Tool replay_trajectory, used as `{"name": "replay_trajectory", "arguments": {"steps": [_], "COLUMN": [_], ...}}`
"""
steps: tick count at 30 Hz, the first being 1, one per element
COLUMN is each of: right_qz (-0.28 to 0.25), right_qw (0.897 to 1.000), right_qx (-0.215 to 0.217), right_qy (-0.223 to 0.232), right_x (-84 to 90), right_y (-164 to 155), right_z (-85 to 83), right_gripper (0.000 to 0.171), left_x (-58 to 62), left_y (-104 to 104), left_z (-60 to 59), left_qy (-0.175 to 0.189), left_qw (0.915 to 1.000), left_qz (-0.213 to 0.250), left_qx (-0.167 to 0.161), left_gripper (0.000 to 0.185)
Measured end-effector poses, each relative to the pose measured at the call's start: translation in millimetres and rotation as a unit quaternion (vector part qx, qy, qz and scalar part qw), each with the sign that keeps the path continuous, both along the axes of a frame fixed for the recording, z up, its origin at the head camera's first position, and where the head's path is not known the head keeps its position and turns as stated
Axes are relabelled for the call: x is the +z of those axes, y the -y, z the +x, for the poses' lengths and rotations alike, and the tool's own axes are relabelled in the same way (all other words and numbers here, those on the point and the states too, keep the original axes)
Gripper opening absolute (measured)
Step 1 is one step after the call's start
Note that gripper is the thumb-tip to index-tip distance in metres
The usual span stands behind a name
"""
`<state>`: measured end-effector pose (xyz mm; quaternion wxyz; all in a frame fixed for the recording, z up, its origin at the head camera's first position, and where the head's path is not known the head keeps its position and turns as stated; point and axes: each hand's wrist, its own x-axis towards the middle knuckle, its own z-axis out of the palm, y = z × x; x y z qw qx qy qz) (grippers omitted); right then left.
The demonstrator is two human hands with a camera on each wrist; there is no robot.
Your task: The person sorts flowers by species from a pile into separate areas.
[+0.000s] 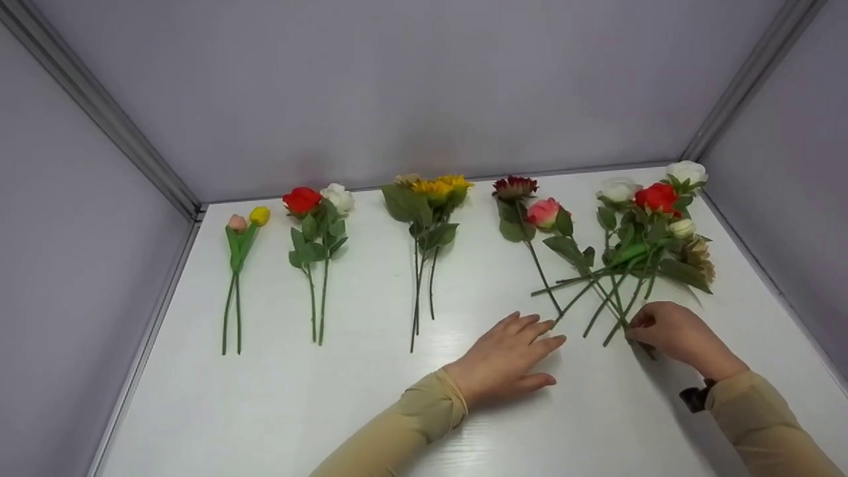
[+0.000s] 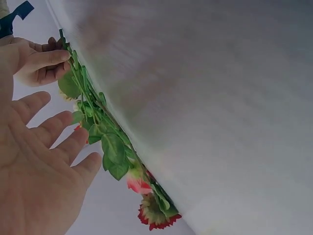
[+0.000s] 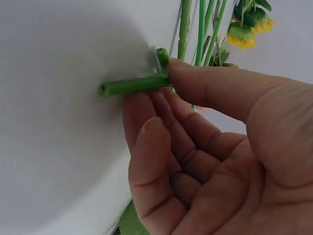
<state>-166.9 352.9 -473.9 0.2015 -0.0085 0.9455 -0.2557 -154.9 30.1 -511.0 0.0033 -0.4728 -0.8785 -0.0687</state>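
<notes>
My right hand (image 1: 676,334) pinches a green flower stem (image 3: 132,85) between thumb and fingers, near its cut end; a second short stem end (image 3: 162,58) pokes up by the thumb. The stem leads into a crossed pile of flowers at the right, with a red rose (image 1: 657,197), white roses (image 1: 686,173) and a beige bloom (image 1: 697,260). Beside the pile lie a pink rose (image 1: 544,213) and a dark red flower (image 1: 515,188). My left hand (image 1: 507,361) is spread over the table, palm down, holding nothing, its fingertips close to the lower stem ends.
Further left on the white table (image 1: 331,411) lie two sunflowers (image 1: 434,191) with a paler bloom, a red rose (image 1: 302,200) beside a white rose (image 1: 338,197), and two tulips (image 1: 259,216). Grey walls (image 1: 424,86) stand behind and at both sides.
</notes>
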Motion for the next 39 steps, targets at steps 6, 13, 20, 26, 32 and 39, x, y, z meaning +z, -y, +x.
{"name": "replay_trajectory", "arguments": {"steps": [6, 13, 20, 26, 32, 39], "right_qz": [-0.018, -0.058, -0.125, -0.2, -0.276, -0.326], "right_qw": [1.0, 0.998, 0.991, 0.976, 0.955, 0.941], "right_qx": [0.006, -0.006, -0.013, -0.009, 0.006, 0.009], "right_qy": [0.006, -0.007, -0.039, -0.08, -0.107, -0.089], "right_x": [0.3, 7.3, 16.3, 5.0, -11.0, -17.5], "right_y": [0, 7, 37, 105, 178, 227], "right_z": [0.8, 4.0, 5.1, 3.7, 0.4, -1.5], "right_gripper": [0.023, 0.018, 0.028, 0.022, 0.011, 0.012], "left_x": [3.6, 12.9, 30.1, 44.3, 52.0, 51.5], "left_y": [3, 10, 25, 42, 63, 91], "left_z": [-2.8, -8.3, -19.7, -36.2, -54.4, -61.2], "left_qy": [0.002, 0.016, 0.174, 0.373, 0.397, 0.394], "left_qw": [1.0, 0.9981, 0.945, 0.7727, 0.6525, 0.6187], "left_qz": [0.002, 0.046, 0.229, 0.455, 0.585, 0.607], "left_qx": [0.003, 0.037, 0.155, 0.238, 0.273, 0.306], "left_gripper": [0.065, 0.057, 0.04, 0.038, 0.035, 0.029]}}
